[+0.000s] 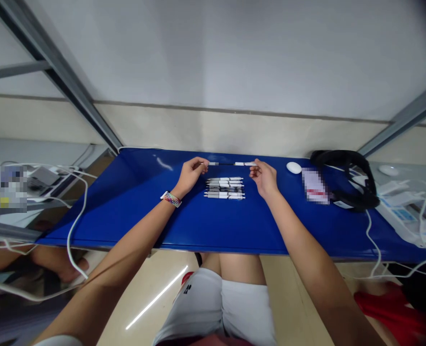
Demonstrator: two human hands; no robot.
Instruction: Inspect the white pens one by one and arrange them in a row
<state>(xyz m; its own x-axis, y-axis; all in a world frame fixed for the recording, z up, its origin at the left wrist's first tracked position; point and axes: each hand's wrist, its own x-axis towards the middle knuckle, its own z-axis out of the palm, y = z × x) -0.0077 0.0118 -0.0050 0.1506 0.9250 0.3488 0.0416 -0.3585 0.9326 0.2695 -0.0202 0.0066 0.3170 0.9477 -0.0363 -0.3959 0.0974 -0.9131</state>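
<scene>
Over the far part of the blue table, a pen is drawn apart lengthwise between my hands. My left hand (194,173) pinches its short grey front section (213,164). At the other end, my right hand (264,177) has the white pen barrel (244,164) between its fingertips. A thin dark length, apparently the refill (226,164), spans the gap between both parts. Just nearer to me, several white-and-grey pens (224,195) lie side by side, their tips pointing left.
The blue table (133,216) meets the wall at the back. Rightward are a white oval object (294,167), a blurred packet (314,186), a black headset-like strap (371,192) and a white power strip (396,216) with cables. A white cable (70,235) hangs at left.
</scene>
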